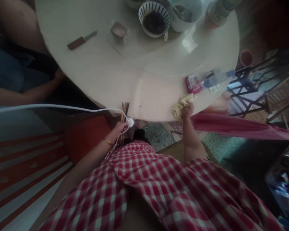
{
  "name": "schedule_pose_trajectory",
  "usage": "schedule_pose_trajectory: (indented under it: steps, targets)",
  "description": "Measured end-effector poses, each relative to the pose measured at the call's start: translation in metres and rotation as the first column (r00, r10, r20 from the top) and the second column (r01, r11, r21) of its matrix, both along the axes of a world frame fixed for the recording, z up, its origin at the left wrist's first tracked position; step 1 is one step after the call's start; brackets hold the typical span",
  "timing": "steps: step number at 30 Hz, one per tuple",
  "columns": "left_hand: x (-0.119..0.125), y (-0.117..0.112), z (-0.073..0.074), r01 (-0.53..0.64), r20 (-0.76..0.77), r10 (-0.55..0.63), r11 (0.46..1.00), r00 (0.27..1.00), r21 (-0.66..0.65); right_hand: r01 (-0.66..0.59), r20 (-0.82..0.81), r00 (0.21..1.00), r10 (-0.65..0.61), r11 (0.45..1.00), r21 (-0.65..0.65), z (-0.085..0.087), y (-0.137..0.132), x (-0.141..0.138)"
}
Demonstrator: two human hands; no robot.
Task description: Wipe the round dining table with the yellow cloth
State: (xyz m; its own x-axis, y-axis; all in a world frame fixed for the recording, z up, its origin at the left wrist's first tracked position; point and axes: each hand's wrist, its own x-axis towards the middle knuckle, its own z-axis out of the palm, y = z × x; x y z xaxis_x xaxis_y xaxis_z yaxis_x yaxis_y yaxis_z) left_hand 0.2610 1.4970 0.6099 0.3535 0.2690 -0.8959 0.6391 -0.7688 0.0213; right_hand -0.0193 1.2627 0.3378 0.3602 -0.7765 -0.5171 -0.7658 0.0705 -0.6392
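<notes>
My left hand (pixel 121 127), just off the table's near edge, is closed around a bundle of chopsticks (pixel 122 112) that point up toward the table. A white cord (pixel 93 110) comes in from the left and loops beside that hand, with a white knob-like piece (pixel 130 122) at the fingers; whether the fingers also grip the cord I cannot tell. On the near right of the round table (pixel 98 70), my right hand (pixel 188 110) is closed on a crumpled yellow cloth (pixel 179 110) lying against the tabletop. A few dark crumbs (pixel 141 104) lie between both hands.
A knife (pixel 80 41) and a small clear packet (pixel 119 31) lie at the far left. A striped bowl (pixel 151 21) of dark food and a white pot (pixel 183 22) stand farther back. Beyond the cloth are a pink packet (pixel 193 84) and plastic bottle (pixel 219 78). A person's arm (pixel 36 94) rests at left.
</notes>
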Motion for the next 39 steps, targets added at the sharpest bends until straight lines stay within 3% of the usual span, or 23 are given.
schedule_pose_trajectory:
  steps: [3, 9, 13, 16, 20, 24, 27, 29, 34, 39]
  targets:
    - [0.0, -0.001, 0.002, 0.009, 0.004, -0.009, 0.999, 1.0, 0.031, 0.099, -0.068, 0.993, -0.095, 0.994, 0.052, 0.018, 0.036, 0.03]
    - [-0.001, -0.01, 0.01, 0.035, -0.012, -0.034, 0.997, 0.999, 0.067, 0.038, 0.083, 0.996, -0.04, 0.999, 0.031, 0.092, 0.126, 0.141]
    - [-0.002, -0.011, 0.017, 0.033, -0.008, -0.033, 0.999, 0.999, 0.019, 0.033, 0.108, 0.993, -0.042, 0.996, 0.082, 0.115, 0.144, 0.191]
    - [0.0, -0.005, 0.025, 0.002, 0.008, -0.002, 1.0, 1.0, 0.011, -0.036, 0.059, 0.998, 0.028, 0.99, 0.137, 0.121, 0.133, 0.194]
    - [0.007, 0.01, 0.035, -0.024, 0.025, 0.024, 1.0, 0.999, 0.005, -0.337, 0.087, 0.94, 0.33, 0.938, 0.08, 0.124, 0.1, 0.178]
    - [0.011, 0.026, 0.041, -0.017, 0.082, 0.015, 1.0, 0.996, 0.016, -0.632, 0.201, 0.763, 0.615, 0.774, 0.033, 0.118, 0.078, 0.181]
    - [0.013, 0.033, 0.046, -0.002, 0.074, 0.002, 1.0, 0.997, 0.011, -0.744, 0.251, 0.643, 0.723, 0.668, -0.02, 0.116, 0.081, 0.19]
    - [0.015, 0.036, 0.05, 0.003, 0.063, -0.003, 1.0, 0.998, 0.003, -0.74, 0.259, 0.634, 0.729, 0.669, -0.071, 0.119, 0.089, 0.191]
    - [0.021, 0.042, 0.058, 0.032, 0.093, -0.032, 0.999, 0.995, 0.0, -0.66, 0.315, 0.672, 0.67, 0.735, -0.155, 0.131, 0.11, 0.188]
    - [0.023, 0.048, 0.062, 0.088, 0.072, -0.087, 0.996, 0.994, -0.021, -0.647, 0.295, 0.691, 0.66, 0.747, -0.157, 0.147, 0.13, 0.192]
